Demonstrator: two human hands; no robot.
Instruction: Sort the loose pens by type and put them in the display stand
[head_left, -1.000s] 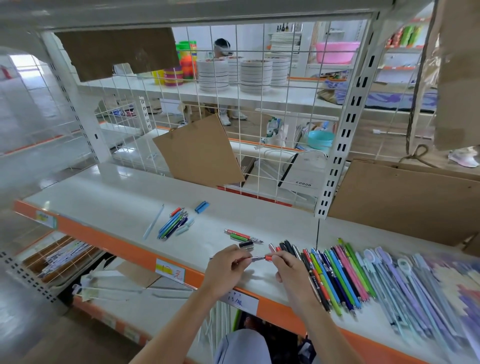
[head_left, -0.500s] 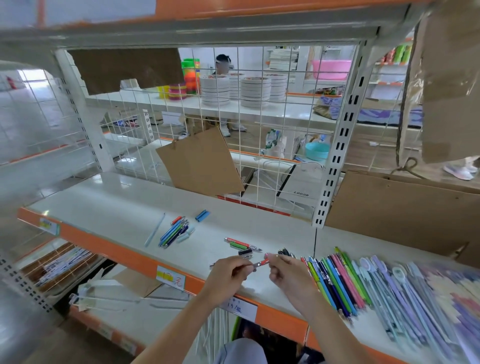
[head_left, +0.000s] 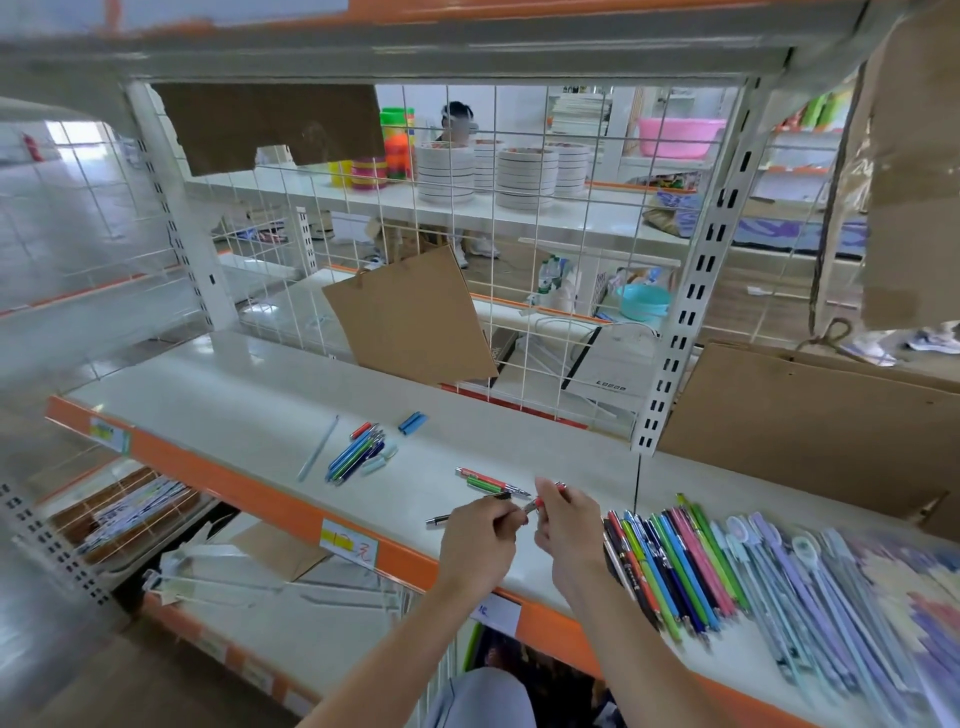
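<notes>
Both my hands meet over the white shelf (head_left: 249, 405) near its orange front edge. My left hand (head_left: 480, 543) grips a dark silver-tipped pen (head_left: 439, 519) that sticks out to its left. My right hand (head_left: 569, 530) pinches a red pen (head_left: 540, 501) by its end. A red pen and a green pen (head_left: 488, 483) lie just behind my hands. To the right lies a row of coloured pens (head_left: 675, 561), then pale blue and lilac pens (head_left: 810, 592). Further left sits a small bunch of blue and green pens (head_left: 356, 457).
A single pale pen (head_left: 318, 449) and a blue cap (head_left: 413, 422) lie near the left bunch. Cardboard sheets (head_left: 415, 317) lean on the wire grid behind the shelf. A steel upright (head_left: 680, 332) divides the shelf. A lower shelf holds clear holders (head_left: 208, 577).
My view tilted up a little. Both hands lifted slightly off the shelf and drew together, the right hand leaving the row of coloured pens with the red pen.
</notes>
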